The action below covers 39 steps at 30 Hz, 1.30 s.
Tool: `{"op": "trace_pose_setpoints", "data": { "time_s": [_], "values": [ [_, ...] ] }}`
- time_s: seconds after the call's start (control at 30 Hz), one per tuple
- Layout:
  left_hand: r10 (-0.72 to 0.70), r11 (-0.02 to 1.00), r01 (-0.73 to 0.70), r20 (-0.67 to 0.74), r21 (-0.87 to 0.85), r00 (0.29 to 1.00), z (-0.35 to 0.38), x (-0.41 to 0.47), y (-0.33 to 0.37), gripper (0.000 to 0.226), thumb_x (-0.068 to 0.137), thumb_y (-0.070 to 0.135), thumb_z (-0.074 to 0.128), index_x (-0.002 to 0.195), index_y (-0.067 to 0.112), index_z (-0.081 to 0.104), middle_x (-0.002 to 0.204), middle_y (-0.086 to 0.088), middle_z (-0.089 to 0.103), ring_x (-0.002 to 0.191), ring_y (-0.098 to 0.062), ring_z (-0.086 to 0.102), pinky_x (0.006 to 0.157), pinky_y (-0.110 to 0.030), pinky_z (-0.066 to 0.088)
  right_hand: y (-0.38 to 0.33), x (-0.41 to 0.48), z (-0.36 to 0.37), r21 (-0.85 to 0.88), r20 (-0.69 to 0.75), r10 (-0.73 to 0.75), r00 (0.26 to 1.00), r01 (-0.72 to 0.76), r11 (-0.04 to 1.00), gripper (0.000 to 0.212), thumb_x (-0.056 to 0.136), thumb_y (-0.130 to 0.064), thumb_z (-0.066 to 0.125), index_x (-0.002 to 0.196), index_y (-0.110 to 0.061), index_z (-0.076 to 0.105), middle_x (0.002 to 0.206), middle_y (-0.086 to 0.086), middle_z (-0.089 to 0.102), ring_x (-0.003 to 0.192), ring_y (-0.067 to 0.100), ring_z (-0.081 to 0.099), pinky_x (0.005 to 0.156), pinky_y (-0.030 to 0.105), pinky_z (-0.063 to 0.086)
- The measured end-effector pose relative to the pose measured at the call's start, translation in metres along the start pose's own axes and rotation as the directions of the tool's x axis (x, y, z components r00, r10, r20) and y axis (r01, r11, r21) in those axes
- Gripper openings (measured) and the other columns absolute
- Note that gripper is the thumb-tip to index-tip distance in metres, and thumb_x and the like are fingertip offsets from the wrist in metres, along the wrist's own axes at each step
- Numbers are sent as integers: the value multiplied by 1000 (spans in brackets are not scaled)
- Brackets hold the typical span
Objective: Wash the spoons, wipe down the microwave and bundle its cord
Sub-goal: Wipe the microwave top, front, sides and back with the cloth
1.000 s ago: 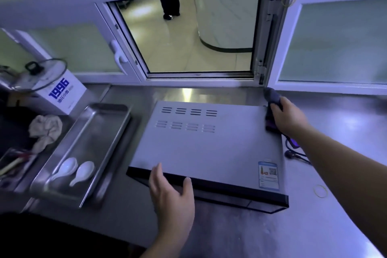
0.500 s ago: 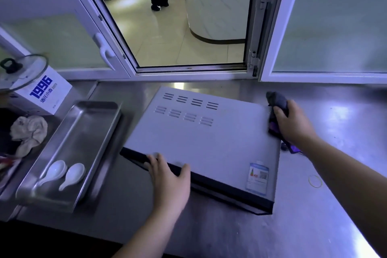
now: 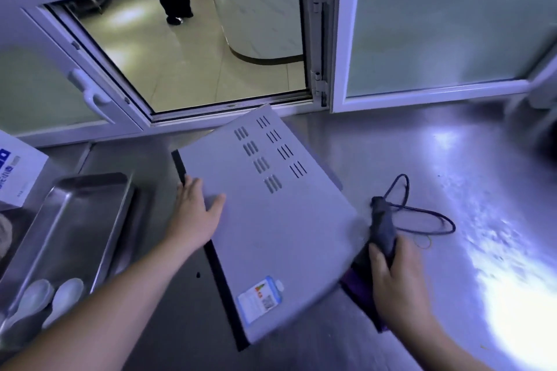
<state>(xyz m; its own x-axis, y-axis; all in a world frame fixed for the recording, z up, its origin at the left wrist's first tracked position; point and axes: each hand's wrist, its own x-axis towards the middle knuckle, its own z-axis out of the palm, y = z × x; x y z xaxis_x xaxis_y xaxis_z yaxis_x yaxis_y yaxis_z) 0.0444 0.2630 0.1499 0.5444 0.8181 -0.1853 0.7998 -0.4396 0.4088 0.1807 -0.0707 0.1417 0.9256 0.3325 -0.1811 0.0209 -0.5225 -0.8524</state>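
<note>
One view, head camera. We note a brushed stainless-steel counter (image 3: 391,144) with glare at right, under an open white-framed serving hatch (image 3: 319,39); pale floor tiles show beyond. The microwave (image 3: 271,235) sits skewed on the counter, its grey sheet-metal top slotted with vents, an energy label (image 3: 260,298) near the front. Its thin dark cord (image 3: 428,209) loops loose on the counter at right. Two white spoons (image 3: 64,295) lie in a rectangular steel tray (image 3: 90,220) at left. Left hand (image 3: 196,214) lies flat on the top panel, fingers straight. Right hand (image 3: 398,283) grips a dark cloth (image 3: 382,226) against the microwave's right edge.
</note>
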Motion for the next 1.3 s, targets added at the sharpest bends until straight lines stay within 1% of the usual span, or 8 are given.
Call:
{"op": "trace_pose_setpoints", "data": {
  "time_s": [0.3,0.4,0.5,0.6,0.77,0.9,1.07,1.3],
  "values": [
    [217,903,-278,211,327,953,-29,54,-2,74,107,46,41,164,10,11,174,-5,-5,161,-20,-2,129,-39,7,-2,-103,24,149,448,211,869,-305,941,24,89,7,70,94,-10,53,97,28,59,100,49,55,86,45,35],
    [228,866,-317,257,388,939,-34,65,2,73,108,44,38,166,12,5,174,-2,-9,160,-17,-4,129,-39,7,-9,-104,15,160,694,131,708,-329,931,28,82,-15,80,105,-12,65,105,11,67,113,17,63,84,10,43],
    [221,851,-323,274,414,936,-37,71,4,72,109,41,36,166,11,3,173,-3,-10,160,-17,-5,129,-37,4,-4,-96,16,179,676,-32,737,-122,976,35,88,-34,73,117,-17,63,108,-5,69,91,-7,63,88,7,42],
    [201,872,-285,240,399,950,-34,69,7,69,109,39,34,166,10,6,174,-3,-6,160,-18,-3,128,-36,3,-7,-91,11,119,639,51,768,-164,979,28,89,-46,66,116,-44,60,110,-32,68,105,-17,59,93,9,41],
    [344,896,-357,94,264,934,-7,33,43,59,109,34,38,162,12,26,174,-2,11,160,-17,9,127,-38,11,2,-67,-21,194,537,149,830,-294,936,20,97,-25,65,107,-42,68,101,-25,74,102,-12,64,84,4,44],
    [513,830,-537,169,153,841,24,4,88,59,107,39,36,160,14,32,172,1,17,159,-14,13,127,-32,10,44,-39,-32,176,343,257,903,-331,927,15,99,-32,61,110,-40,67,100,-19,75,101,3,68,91,28,50],
    [529,828,-542,122,140,840,61,-7,122,60,105,40,37,159,16,36,171,1,23,158,-16,17,128,-35,11,68,16,-11,-37,231,143,962,-138,990,13,100,-39,52,95,-27,53,85,-8,66,82,15,62,76,41,50],
    [527,828,-519,20,213,850,75,-8,118,56,104,39,41,157,22,39,168,5,31,156,-13,22,127,-36,16,96,49,43,-468,568,77,819,244,849,20,98,-44,40,92,-25,39,108,8,67,100,35,62,73,40,47]
  ]
}}
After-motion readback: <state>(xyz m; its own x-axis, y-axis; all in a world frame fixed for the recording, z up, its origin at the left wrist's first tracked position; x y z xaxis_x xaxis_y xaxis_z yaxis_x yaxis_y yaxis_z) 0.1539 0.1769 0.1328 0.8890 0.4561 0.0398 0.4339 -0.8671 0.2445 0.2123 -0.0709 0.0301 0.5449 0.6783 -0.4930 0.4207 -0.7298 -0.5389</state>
